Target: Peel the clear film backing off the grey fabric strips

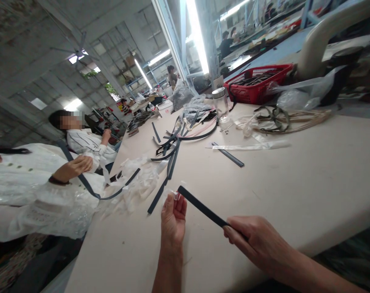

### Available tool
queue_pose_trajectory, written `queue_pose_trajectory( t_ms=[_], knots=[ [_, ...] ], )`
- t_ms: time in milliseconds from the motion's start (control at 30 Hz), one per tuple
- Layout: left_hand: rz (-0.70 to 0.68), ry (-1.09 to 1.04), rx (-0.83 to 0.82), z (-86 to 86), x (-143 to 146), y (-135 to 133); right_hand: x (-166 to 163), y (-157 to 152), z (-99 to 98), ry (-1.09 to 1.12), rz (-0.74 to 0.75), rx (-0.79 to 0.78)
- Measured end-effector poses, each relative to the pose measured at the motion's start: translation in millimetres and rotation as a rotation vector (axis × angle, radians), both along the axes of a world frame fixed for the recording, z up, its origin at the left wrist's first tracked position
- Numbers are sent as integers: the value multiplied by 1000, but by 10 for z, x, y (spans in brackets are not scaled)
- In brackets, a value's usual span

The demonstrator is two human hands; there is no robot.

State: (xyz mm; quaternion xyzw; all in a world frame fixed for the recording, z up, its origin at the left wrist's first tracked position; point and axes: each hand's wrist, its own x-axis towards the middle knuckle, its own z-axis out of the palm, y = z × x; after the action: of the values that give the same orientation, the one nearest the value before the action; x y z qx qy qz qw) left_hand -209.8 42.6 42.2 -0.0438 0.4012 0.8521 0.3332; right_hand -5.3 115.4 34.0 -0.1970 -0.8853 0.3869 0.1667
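My right hand (258, 240) is closed around one end of a dark strap (203, 208), which slants up and left over the table. Close to the strap's far end, my left hand (174, 219) pinches a small piece of clear plastic film (173, 194) between thumb and fingers. Whether the film touches the strap I cannot tell. Beyond my left hand, more dark straps (171, 162) lie loosely across one another. Another short dark strap (229, 155) rests farther right, beside a long strip of clear plastic (252, 146).
Scraps of clear film (142, 173) litter the table's left side, where a co-worker's hand (73, 169) holds a strap. Toward the back stand a lidded glass jar (221, 106) and a red basket (252, 94) of dark pieces. Coiled bands (307, 121) lie at right.
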Motion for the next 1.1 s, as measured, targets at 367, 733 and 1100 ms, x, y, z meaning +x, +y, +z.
queue_pose_trajectory(
  t_ms=[367,733,1100],
  knots=[
    [-17,-19,-45,39,44,-15,-64,-101,-157,31,-58,296],
    [-247,69,-46,-281,211,-10,-415,21,-224,67,120,-707],
    [-264,5,6,-106,141,30,-199,64,-199,81,64,-622]
  ],
)
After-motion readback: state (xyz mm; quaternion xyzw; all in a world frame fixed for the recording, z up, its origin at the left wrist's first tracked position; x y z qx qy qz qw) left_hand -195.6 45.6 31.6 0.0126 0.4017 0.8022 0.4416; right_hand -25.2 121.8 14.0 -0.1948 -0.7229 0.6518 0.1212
